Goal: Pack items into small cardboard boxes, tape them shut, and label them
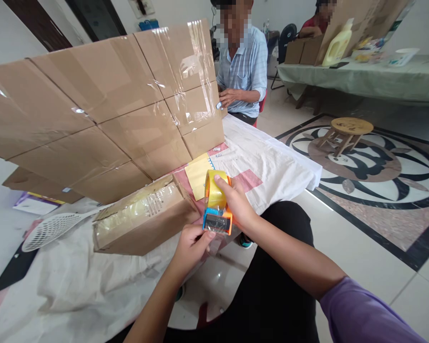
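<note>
Just left of the nearer left hand [190,247] lies the taped box [150,231], long axis running sideways; that hand pinches the tape end [219,232]; the right hand [238,202] grips the dispenser [216,221].

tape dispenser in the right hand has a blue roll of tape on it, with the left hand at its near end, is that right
The colour is wrong: the head view shows a yellow roll of tape. The tape dispenser is in the right hand, with the left hand at its near end.

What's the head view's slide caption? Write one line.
Right hand grips a tape dispenser, left hand at its cutter end, near a taped cardboard box on a cloth-covered table.
</note>
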{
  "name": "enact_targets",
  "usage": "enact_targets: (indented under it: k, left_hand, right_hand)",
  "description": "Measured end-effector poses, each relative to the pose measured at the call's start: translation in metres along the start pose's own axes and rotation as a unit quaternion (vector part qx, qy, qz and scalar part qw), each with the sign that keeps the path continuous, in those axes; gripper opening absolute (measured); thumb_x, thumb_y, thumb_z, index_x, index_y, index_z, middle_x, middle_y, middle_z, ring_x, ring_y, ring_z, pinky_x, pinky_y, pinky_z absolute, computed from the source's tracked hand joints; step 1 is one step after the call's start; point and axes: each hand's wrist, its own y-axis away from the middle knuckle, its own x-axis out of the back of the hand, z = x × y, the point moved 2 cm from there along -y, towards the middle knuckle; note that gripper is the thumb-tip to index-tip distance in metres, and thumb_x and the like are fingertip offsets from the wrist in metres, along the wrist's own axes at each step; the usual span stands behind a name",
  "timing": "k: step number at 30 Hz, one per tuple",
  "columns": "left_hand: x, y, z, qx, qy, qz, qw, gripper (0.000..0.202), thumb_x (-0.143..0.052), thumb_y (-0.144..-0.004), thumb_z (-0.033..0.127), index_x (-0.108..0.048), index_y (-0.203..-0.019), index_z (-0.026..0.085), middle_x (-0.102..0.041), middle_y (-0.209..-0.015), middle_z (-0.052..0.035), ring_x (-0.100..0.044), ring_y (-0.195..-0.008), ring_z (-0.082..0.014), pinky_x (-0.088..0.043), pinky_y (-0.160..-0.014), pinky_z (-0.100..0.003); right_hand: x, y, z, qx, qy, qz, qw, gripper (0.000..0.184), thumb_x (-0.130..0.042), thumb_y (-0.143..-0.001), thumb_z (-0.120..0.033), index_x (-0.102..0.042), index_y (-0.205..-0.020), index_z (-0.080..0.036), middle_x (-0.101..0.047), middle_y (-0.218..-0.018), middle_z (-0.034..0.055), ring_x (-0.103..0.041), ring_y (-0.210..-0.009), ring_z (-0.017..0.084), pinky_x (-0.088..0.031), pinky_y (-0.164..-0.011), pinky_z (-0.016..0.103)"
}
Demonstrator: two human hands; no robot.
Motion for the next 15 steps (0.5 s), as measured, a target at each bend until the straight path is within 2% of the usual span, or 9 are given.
enact_targets:
  k: [8, 15]
  left_hand:
    - [0.0013, -0.0025, 0.0003, -0.025, -0.001, -0.007, 1.000, 0.053, -0.056, -0.091, 0.047, -0.055, -0.046, 0.020, -0.054, -0.041, 0.0005, -0.048, -0.043, -0.0121, -0.034, -0.053, -0.026]
    - [0.0017, -0.0006, 0.0012, -0.035, -0.002, 0.001, 0.999, 0.057, -0.050, -0.098, 0.047, -0.057, -0.048, 0.019, -0.058, -0.044, -0.0010, -0.052, -0.045, -0.0121, -0.038, -0.054, -0.025]
  right_hand:
    - [0.0013, -0.0028, 0.0043, -0.005, -0.011, 0.003, 1.000, 0.050, -0.078, -0.076, -0.062, -0.065, -0.091, -0.017, -0.068, -0.070, 0.0032, -0.065, -0.057, 0.019, -0.052, -0.054, 0.031]
    - [0.0003, -0.0037, -0.0035, 0.002, -0.005, 0.008, 1.000, 0.049, -0.078, -0.076, -0.062, -0.066, -0.095, -0.018, -0.070, -0.070, 0.0045, -0.070, -0.067, 0.024, -0.055, -0.055, 0.033]
